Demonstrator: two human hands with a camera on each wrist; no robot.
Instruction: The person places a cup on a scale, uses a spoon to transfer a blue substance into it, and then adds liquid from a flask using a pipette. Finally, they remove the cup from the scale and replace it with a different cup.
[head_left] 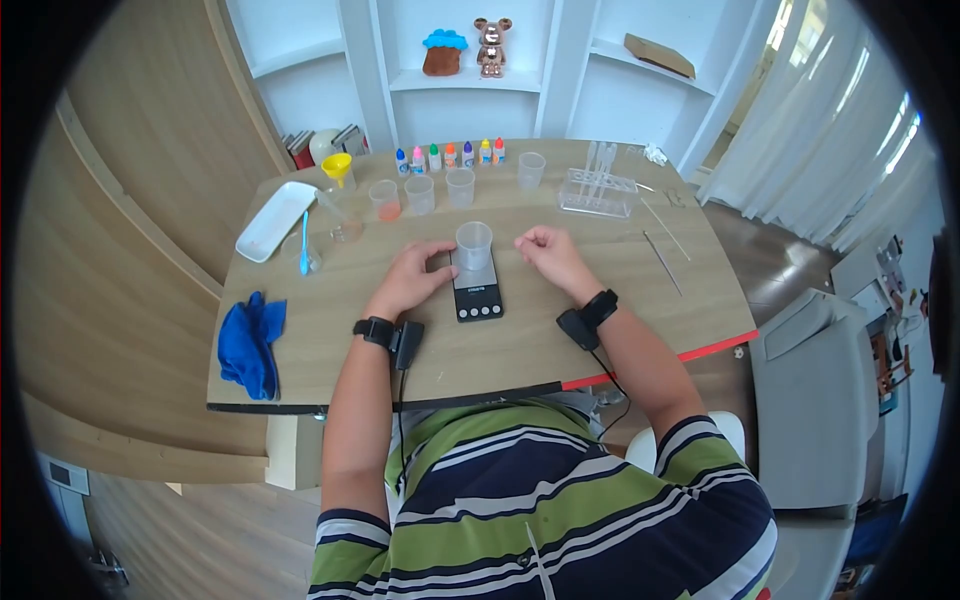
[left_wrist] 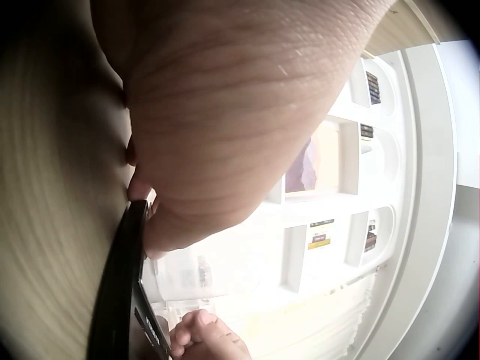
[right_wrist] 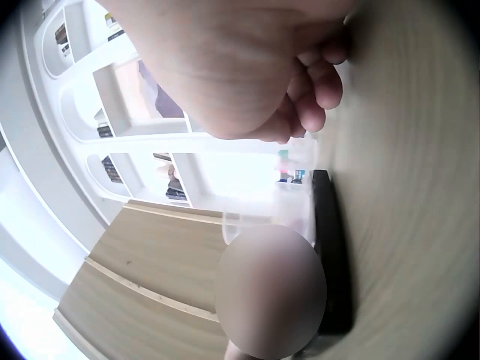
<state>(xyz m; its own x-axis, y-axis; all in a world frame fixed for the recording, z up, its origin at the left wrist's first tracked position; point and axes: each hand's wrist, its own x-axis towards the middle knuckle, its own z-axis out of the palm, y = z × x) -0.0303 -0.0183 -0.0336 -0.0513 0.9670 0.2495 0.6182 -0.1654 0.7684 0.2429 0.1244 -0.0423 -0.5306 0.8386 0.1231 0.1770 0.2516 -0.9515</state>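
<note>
A clear plastic cup [head_left: 473, 245] stands upright on a black digital scale [head_left: 478, 302], whose buttons face the person. The left hand [head_left: 409, 280] lies at the scale's left side with relaxed fingers, thumb and fingertips at its edge; the left wrist view shows the fingers close against the scale [left_wrist: 118, 292]. To the right of the scale, apart from it, the right hand [head_left: 556, 260] rests near the table with loosely curled fingers and nothing visible in them. In the right wrist view its fingers [right_wrist: 313, 94] curl above the wood, and the cup [right_wrist: 238, 229] shows behind.
Along the back are small dye bottles [head_left: 450, 156], clear cups [head_left: 420, 194], a cup with pink contents [head_left: 386, 200] and a tube rack [head_left: 597, 196]. A yellow funnel [head_left: 338, 166], white tray [head_left: 278, 221] and blue cloth [head_left: 248, 345] sit left; thin rods [head_left: 662, 262] lie right.
</note>
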